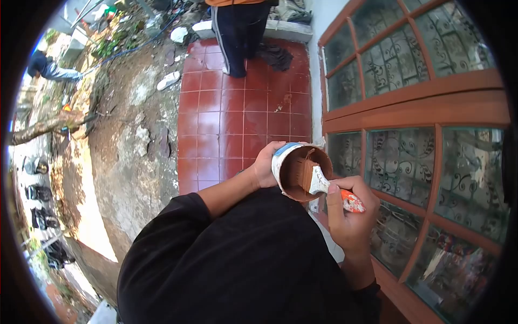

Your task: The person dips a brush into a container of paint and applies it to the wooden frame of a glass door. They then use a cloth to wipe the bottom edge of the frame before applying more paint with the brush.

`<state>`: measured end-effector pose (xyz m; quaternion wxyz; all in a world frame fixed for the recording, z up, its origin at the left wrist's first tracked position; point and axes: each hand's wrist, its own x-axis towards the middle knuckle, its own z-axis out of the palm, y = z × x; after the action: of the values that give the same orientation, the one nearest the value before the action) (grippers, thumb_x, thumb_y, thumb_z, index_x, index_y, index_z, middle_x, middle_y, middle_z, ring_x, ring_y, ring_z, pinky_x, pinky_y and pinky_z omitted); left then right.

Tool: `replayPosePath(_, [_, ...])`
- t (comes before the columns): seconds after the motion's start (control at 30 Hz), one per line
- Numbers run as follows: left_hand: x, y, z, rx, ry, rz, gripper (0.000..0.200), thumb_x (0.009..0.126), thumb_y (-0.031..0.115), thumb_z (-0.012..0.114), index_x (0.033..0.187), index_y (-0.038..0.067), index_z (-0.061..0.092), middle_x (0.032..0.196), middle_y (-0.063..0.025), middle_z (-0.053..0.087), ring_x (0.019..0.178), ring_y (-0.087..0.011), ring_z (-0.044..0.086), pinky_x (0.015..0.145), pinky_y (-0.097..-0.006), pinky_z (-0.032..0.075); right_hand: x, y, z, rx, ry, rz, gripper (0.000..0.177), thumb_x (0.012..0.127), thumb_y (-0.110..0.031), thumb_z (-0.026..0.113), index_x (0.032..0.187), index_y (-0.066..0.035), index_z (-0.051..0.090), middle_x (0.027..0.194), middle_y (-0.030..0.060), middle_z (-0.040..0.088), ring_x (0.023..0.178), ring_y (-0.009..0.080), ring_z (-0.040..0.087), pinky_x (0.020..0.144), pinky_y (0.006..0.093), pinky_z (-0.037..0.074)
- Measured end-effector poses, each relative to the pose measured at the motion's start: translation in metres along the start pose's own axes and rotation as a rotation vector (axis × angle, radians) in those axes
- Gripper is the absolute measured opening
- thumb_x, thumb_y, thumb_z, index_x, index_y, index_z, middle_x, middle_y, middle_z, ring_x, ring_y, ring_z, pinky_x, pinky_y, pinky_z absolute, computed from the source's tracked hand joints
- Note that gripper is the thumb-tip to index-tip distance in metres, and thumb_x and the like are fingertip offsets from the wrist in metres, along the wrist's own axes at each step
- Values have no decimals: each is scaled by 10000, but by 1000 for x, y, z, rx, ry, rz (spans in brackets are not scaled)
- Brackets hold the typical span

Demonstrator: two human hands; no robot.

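Observation:
My left hand [265, 166] grips the side of a paint can [279, 162], which is tilted so that its open mouth faces me. Brown paint coats the inside and smears the rim. My right hand [349, 216] is closed around the orange, paint-spattered handle of a paintbrush [319, 181]. The brush has a white ferrule, and its brown-coated bristles are inside the can's mouth. The fingers of my left hand behind the can are hidden.
On my right stands a brown wooden window frame [415, 100] with glass panes. Red floor tiles [226, 102] stretch ahead to a person in dark trousers [243, 32] beside a dark cloth [276, 56]. Rough ground [124, 178] with a white sandal [168, 81] lies left.

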<state>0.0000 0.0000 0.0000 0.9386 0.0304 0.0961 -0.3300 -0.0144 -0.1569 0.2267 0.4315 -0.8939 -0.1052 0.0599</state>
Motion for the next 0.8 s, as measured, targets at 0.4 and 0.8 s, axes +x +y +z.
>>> replayPosePath(0.4, [-66, 7, -15, -103, -9, 416, 562, 967, 409, 387, 1330, 15, 554, 1269, -159, 641, 1145, -302, 623, 1049, -463, 451, 28, -24, 59, -40, -275, -297, 57, 855, -35, 659, 866, -5, 611, 758, 130, 627, 662, 277, 634, 619, 359, 490])
replayPosePath(0.8, [-82, -53, -22, -125, -9, 579, 540, 958, 435, 428, 1226, 12, 631, 1232, -159, 661, 1120, -316, 630, 1033, -473, 458, 3, 22, -21, 731, -128, 3, 165, 975, -122, 555, 951, 41, 562, 891, 174, 655, 725, 197, 669, 630, 306, 592])
